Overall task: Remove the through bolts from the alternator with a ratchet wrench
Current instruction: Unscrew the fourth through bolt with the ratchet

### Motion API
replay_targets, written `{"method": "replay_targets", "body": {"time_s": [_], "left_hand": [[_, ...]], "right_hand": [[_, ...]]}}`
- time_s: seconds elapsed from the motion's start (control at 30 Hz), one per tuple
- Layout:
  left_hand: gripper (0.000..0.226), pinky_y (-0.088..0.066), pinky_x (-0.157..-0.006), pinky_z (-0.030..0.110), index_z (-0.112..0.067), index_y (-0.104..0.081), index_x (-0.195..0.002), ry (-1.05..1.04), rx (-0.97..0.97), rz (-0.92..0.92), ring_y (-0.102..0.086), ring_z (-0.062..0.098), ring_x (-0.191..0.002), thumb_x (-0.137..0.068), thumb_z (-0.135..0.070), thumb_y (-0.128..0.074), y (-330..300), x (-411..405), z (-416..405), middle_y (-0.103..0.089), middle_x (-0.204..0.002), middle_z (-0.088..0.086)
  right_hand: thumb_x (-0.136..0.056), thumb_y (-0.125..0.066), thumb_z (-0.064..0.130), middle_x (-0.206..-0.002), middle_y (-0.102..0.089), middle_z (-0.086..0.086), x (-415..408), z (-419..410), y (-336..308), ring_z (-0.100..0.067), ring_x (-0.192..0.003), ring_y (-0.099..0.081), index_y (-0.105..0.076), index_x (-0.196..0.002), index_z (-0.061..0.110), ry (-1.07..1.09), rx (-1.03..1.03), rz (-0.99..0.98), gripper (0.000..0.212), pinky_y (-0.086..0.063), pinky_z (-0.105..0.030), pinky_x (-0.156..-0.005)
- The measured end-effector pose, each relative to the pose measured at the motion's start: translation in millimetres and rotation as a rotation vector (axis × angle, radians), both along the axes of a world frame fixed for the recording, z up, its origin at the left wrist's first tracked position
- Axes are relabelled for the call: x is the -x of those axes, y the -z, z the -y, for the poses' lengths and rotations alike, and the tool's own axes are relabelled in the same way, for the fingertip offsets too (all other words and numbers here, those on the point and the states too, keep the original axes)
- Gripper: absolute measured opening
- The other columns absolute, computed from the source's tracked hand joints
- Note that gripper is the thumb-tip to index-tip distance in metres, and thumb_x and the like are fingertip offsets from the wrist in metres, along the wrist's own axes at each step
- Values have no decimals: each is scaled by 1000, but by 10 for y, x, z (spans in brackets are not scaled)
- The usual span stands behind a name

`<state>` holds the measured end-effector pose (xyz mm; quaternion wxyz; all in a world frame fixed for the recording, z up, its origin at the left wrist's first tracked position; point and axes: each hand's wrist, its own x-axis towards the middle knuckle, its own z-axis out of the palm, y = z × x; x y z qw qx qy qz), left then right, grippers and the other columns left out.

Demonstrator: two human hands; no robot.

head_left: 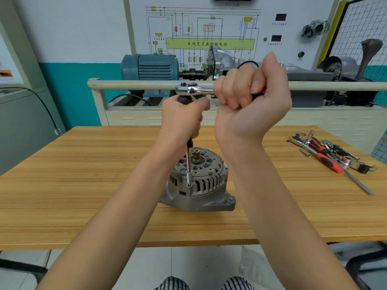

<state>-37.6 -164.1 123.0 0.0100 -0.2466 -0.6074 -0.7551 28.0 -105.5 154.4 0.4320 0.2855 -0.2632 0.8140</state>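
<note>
A grey alternator [201, 185] stands on the wooden table [83, 185] with its brass-tipped shaft pointing up. A long extension bar [188, 162] rises upright from a socket seated on a bolt at the alternator's front left rim. My left hand [182, 120] grips the black handle of that bar near its top. The chrome ratchet wrench [192, 90] sits on the bar's top end, lying level and pointing right. My right hand [251, 97] grips the wrench's handle, and most of that handle is hidden inside the fist.
Loose tools [326, 155] lie at the table's right end: red-handled screwdrivers, sockets and a wrench. Behind the table stands a training bench with a cream rail [129, 84], a blue motor [150, 66] and a wiring-diagram panel [209, 32]. Grey cabinet at left.
</note>
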Motion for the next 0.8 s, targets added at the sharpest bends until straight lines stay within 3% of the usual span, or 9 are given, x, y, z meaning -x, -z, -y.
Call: {"method": "replay_targets", "body": {"time_s": [0.13,0.27,0.37,0.5,0.67,0.8], "left_hand": [[29,-26,-43,24,-14,-41,-55,347,14,-29,-31,15,-40,-75,-7,-61,-25,88,174,-39,-46,-1],[29,-32,-46,24,-16,-45,-49,444,80,-42,-39,18,-42,-72,-11,-61,-13,104,172,-43,-48,2],[39,-23,-41,21,-17,-35,-48,508,111,20,-28,13,-35,-78,-11,-59,-15,97,163,-33,-41,-2],[53,-14,-36,16,-19,-25,-45,406,88,78,-15,9,-30,-89,-4,-50,3,88,112,-22,-36,-5],[46,-15,-39,16,-19,-27,-52,148,54,61,-14,11,-33,-86,0,-50,16,11,2,-22,-39,-5],[41,-17,-38,17,-19,-31,-53,-14,9,59,-17,11,-33,-82,1,-52,33,-11,-66,-26,-39,-6]], "right_hand": [[-96,-29,10,-33,-20,5,134,-251,-100,-11,-31,-15,-31,-39,18,-272,75,156,58,-18,-20,-41],[-93,-32,12,-32,-20,5,400,-449,-130,-11,-26,-18,-30,-37,16,-585,258,315,56,-18,-17,-36],[-94,-32,14,-32,-19,4,521,-518,-89,-12,-24,-18,-27,-36,15,-696,337,360,58,-19,-17,-32],[-92,-33,12,-32,-20,5,473,-513,-78,-11,-25,-18,-29,-37,16,-635,349,317,55,-19,-17,-33],[-93,-32,11,-34,-20,5,238,-416,-92,-10,-28,-16,-30,-43,17,-446,273,209,51,-16,-17,-38],[-97,-27,8,-34,-20,5,54,-182,-23,-11,-34,-13,-28,-42,17,-172,117,89,56,-15,-23,-43]]}}
